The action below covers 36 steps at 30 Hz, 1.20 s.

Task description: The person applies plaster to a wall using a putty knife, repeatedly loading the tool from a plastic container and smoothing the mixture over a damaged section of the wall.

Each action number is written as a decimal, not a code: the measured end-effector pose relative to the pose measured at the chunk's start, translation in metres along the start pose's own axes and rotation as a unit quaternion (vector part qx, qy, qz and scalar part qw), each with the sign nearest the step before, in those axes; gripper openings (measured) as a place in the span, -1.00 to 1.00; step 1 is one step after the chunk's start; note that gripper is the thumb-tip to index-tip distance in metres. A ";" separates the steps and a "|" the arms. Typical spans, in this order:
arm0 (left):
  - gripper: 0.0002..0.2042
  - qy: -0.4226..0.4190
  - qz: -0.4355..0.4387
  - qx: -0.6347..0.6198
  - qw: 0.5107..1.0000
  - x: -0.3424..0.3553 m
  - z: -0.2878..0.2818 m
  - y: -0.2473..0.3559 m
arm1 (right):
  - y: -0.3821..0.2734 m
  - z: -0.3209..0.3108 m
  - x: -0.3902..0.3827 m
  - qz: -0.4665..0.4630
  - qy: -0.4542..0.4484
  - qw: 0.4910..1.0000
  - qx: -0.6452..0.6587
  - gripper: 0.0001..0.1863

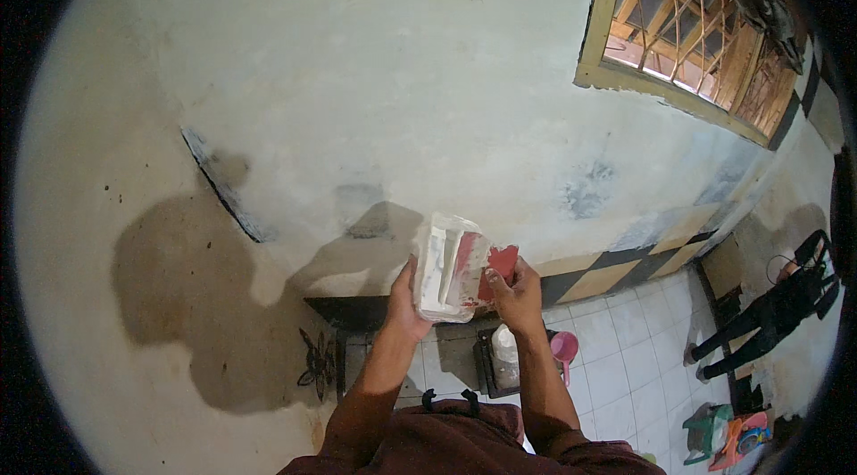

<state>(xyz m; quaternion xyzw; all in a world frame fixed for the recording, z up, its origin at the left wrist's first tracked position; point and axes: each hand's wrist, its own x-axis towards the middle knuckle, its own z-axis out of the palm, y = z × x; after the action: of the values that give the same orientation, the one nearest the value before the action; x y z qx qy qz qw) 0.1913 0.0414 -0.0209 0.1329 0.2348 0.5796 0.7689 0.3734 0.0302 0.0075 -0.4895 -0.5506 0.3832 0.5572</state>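
Right grip [520, 298], white-smeared red scraper [503, 260], caked white tray [426, 265]

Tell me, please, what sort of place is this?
Probably a room in a house, judging by the patchy pale wall, the barred window and the white tiled floor.

From here, the left hand's [408, 307] fingers vanish behind the white tray [430, 274]; the right hand [520, 298] has most of its own tucked behind the red scraper [503, 262]. The right forearm [542, 381] covers part of a white container [505, 345]. The window [616, 87] runs out of sight up top. Those bright plastic things [711, 435] are too small to make out.
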 end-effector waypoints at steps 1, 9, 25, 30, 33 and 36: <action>-0.51 0.004 -0.012 -0.005 1.000 -0.002 0.002 0.000 | -0.001 -0.002 0.000 0.010 0.000 1.000 0.014 -0.80; -0.49 0.030 -0.031 -0.012 0.999 -0.024 0.016 -0.007 | -0.013 -0.007 -0.015 -0.089 0.071 0.990 0.089 -0.77; -0.53 -0.036 -0.016 -0.044 0.998 -0.016 0.020 -0.035 | 0.022 -0.026 -0.013 -0.088 0.056 0.994 0.016 -0.80; -0.50 -0.035 -0.035 -0.041 0.998 -0.015 0.016 -0.045 | 0.040 -0.041 -0.013 -0.140 0.046 0.988 -0.055 -0.77; -0.50 -0.062 -0.034 -0.052 0.996 -0.009 0.011 -0.045 | 0.025 -0.042 -0.010 0.006 0.064 0.990 0.122 -0.80; -0.46 -0.071 -0.029 -0.063 0.995 -0.003 -0.004 -0.049 | 0.023 -0.040 -0.009 0.092 0.066 0.950 0.290 -0.83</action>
<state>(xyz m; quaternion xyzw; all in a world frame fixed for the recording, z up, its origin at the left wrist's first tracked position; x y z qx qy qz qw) 0.2298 0.0242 -0.0468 0.1180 0.1462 0.5595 0.8072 0.4148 0.0222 -0.0130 -0.3799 -0.3303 0.5425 0.6725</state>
